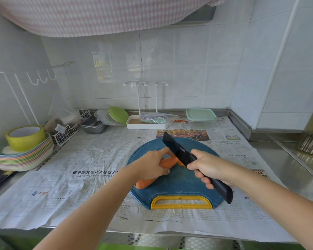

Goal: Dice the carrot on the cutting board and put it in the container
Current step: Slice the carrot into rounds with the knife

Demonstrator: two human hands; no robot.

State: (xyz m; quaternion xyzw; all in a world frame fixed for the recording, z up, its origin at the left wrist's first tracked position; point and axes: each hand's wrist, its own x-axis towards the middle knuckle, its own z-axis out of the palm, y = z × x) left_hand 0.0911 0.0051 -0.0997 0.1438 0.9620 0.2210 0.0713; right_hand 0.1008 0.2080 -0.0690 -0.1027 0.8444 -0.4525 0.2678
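Currently left hand [153, 164] grips carrot [167, 162] on board [179, 183]; right hand [209, 166] clenched round knife [181, 152] handle, blade at carrot's far end. Container [201, 117] at back.

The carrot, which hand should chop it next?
Right. The right hand grips the black knife, blade over the carrot; the left hand holds the carrot steady on the cutting board.

Carrot [146, 183] mid hidden under L hand [152, 164] & knife [176, 148].
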